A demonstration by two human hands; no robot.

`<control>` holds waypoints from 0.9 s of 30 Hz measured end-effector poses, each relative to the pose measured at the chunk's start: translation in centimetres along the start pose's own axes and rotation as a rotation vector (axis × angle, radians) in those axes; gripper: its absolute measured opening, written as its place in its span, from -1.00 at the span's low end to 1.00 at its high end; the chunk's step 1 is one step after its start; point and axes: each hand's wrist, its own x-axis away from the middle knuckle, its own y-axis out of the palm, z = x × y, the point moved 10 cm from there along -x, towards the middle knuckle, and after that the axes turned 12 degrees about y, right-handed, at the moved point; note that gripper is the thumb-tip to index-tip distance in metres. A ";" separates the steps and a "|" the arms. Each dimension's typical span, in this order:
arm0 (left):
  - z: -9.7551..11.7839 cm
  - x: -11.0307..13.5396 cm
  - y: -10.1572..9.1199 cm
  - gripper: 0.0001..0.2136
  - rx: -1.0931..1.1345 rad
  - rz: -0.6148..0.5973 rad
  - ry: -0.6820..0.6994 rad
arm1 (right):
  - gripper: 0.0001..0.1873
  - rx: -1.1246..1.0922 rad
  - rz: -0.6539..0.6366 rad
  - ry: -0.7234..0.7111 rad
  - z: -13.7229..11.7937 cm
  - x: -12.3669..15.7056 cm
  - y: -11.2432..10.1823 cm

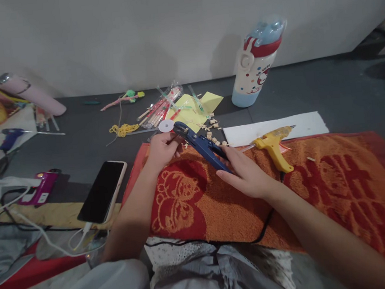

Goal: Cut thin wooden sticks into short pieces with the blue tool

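Note:
My right hand (244, 171) is wrapped round the handles of a dark blue two-handled hand tool (201, 147), whose exact kind I cannot make out. The tool slants up and left over an orange and red towel (233, 213). At its rounded head, my left hand (166, 150) has its fingers bent together; whatever they pinch is hidden. A white disc (166, 126) lies just beyond the left fingers. Small cut wooden pieces (212, 138) are scattered behind the tool. To the right, a yellow glue gun (274, 148) rests across the towel and a white board (239, 134).
Behind are yellow paper (190, 117), bagged sticks (162, 109), yellow string (124, 130) and a tall bottle (255, 70). On the left lie a charging phone (103, 191), a purple power adapter (43, 188) and a pink flask (34, 94). A black cord (266, 226) crosses the towel.

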 end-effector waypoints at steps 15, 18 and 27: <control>-0.2 0.0 -0.1 -0.73 0.051 0.022 0.000 | -0.31 0.073 0.016 0.011 -0.3 0.0 0.0; -0.2 0.1 0.0 -0.76 0.057 0.029 -0.008 | -0.31 0.076 0.030 0.011 -0.2 0.0 0.0; -0.1 0.1 0.3 -0.72 0.106 0.007 -0.012 | -0.29 0.076 0.029 0.031 0.2 -0.1 0.0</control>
